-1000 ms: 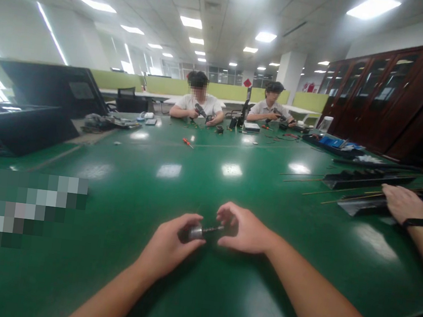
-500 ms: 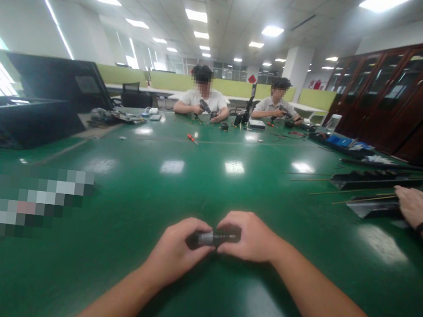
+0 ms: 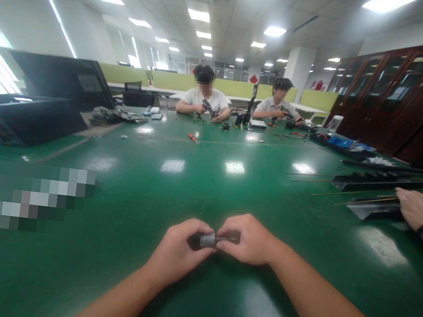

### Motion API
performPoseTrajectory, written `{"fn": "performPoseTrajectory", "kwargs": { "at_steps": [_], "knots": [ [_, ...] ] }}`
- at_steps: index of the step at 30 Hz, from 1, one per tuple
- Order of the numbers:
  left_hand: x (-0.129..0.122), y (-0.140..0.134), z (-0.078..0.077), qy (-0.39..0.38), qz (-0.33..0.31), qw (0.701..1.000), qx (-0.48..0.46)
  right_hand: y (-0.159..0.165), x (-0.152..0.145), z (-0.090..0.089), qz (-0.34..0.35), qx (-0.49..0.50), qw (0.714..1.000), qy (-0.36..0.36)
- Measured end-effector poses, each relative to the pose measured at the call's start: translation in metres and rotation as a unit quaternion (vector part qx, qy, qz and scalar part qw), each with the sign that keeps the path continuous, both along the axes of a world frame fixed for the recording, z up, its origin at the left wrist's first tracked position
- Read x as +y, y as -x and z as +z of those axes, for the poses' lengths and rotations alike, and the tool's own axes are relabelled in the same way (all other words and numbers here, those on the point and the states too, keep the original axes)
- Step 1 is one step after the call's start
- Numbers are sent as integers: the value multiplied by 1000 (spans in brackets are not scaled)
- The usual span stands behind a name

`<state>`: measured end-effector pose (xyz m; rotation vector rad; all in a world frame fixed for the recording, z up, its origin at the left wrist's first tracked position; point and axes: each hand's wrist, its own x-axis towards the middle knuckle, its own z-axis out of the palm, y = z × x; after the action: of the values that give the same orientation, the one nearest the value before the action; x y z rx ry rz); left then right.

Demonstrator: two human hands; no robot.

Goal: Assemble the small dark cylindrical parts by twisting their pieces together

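A small grey-and-black cylinder [image 3: 208, 240] lies crosswise between my two hands, low over the green table [image 3: 146, 197]. My left hand [image 3: 180, 249] is closed on its grey end, thumb below and index finger above. My right hand [image 3: 250, 240] pinches the darker end, its fingertips close to those of my left. Fingers cover part of the cylinder, and its exact kind is too small to make out.
At right, another person's hand [image 3: 417, 208] with a black wristband rests on black metal channels [image 3: 369, 209] beside thin rods. An orange screwdriver [image 3: 193, 138] lies farther back. Two people [image 3: 205, 99] sit across the table. A large dark box [image 3: 28, 120] stands at left.
My right fingertips have closed in on the cylinder's dark end, covering more of it. My left hand keeps its grip. The view has shifted slightly.
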<state>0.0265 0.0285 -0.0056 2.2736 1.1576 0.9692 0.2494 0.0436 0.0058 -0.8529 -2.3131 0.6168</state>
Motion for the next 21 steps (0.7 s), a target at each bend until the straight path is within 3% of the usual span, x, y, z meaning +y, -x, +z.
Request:
{"fn": "performPoseTrajectory", "kwargs": {
  "at_steps": [21],
  "knots": [
    [-1, 1, 0, -66, 2, 998, -10, 0, -2, 3, -28, -13, 1000, 2]
  ]
}}
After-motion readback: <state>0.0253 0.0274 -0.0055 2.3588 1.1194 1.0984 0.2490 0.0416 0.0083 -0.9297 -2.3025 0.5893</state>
